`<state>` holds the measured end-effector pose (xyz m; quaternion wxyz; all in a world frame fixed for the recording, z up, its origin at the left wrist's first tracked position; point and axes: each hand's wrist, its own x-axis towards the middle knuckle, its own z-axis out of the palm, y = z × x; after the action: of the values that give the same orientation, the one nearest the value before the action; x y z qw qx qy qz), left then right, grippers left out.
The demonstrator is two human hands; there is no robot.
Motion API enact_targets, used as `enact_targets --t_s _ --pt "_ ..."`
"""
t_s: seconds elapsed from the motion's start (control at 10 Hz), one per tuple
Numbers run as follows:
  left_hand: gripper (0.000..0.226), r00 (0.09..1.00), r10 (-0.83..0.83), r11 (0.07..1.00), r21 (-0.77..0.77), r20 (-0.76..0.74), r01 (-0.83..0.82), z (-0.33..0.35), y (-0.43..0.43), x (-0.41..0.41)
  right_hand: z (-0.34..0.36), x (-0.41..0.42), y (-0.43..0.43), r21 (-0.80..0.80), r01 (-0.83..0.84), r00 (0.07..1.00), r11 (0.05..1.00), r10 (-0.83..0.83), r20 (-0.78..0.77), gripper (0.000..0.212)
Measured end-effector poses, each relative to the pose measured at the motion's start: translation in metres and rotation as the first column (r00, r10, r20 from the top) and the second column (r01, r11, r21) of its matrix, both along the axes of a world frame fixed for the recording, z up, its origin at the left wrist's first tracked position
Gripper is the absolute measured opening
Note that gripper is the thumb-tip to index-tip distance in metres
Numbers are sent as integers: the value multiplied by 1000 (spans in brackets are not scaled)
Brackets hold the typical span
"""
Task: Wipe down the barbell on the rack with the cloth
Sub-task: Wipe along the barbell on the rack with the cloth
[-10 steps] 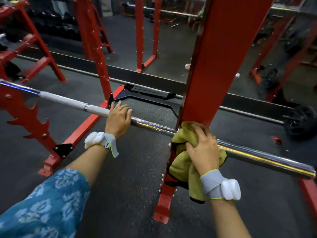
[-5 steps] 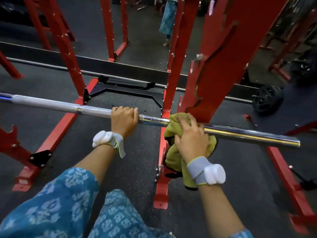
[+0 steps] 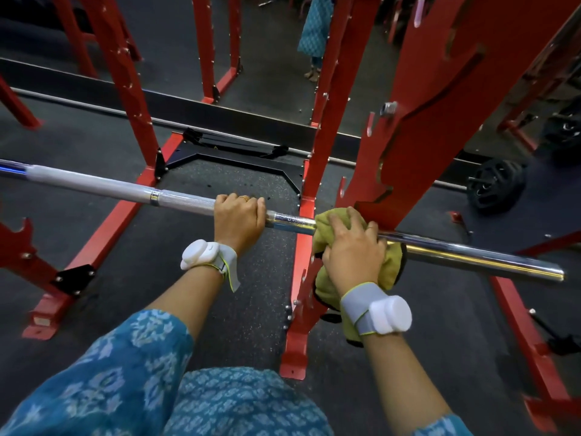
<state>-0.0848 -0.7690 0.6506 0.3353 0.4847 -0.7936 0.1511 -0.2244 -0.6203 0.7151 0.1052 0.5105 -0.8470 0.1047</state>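
Room for sliding along the barbell (image 3: pixel 471 256) is widest to the right, where the smooth chrome sleeve projects past the right edge of the red rack (image 3: pixel 440 127) and ends over open floor. At the rack's right upright the bar is crowded: a yellow-green cloth (image 3: pixel 394 269) is bunched round it there, touching the red steel. The cloth is gripped by the right hand (image 3: pixel 355 256), with fingers curled over the top of the bundle. The left hand (image 3: pixel 240 217) is wrapped round the knurled shaft just inside the upright, and a short bare stretch of polished bar is left between the two hands. Leftward the shaft runs unobstructed toward the rack's left edge, where another notched upright (image 3: pixel 19 247) is seen.

Dark speckled rubber flooring (image 3: pixel 141 294) is laid under the rack, and a black base frame (image 3: pixel 232 144) is set at its far edge. Weight plates (image 3: pixel 495 187) are lying on the floor beyond the right upright. A white sensor band (image 3: pixel 198 256) is worn on each wrist, and the left arm is covered by a blue patterned sleeve (image 3: pixel 125 372).

The bar's seat in the rack is hidden by cloth and hand. Its left end runs out of view. A figure in blue (image 3: pixel 314 29) far behind is partly masked by an upright.
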Motion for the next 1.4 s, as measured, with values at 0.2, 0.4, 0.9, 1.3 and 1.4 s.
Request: enact_targets --t_s 0.2,0.4,0.9,1.3,1.4 --pt "45 1000 -5 1000 -12 -9 5 0 2 0 -9 9 -6 5 -82 990 997 82 -114 57" --pt "45 1000 11 1000 -14 -14 -11 -1 1 0 -11 5 5 -50 18 994 999 -24 -111 59" --pt "46 1000 -3 1000 19 -11 3 0 2 0 -2 5 -8 -9 58 996 998 -59 -63 47" --pt "46 1000 2 1000 -12 -15 -2 0 1 0 -7 7 -1 -20 -8 994 1000 6 -105 50" --pt "46 1000 6 1000 7 -1 -6 0 1 0 1 10 -12 32 34 999 999 -33 -23 46"
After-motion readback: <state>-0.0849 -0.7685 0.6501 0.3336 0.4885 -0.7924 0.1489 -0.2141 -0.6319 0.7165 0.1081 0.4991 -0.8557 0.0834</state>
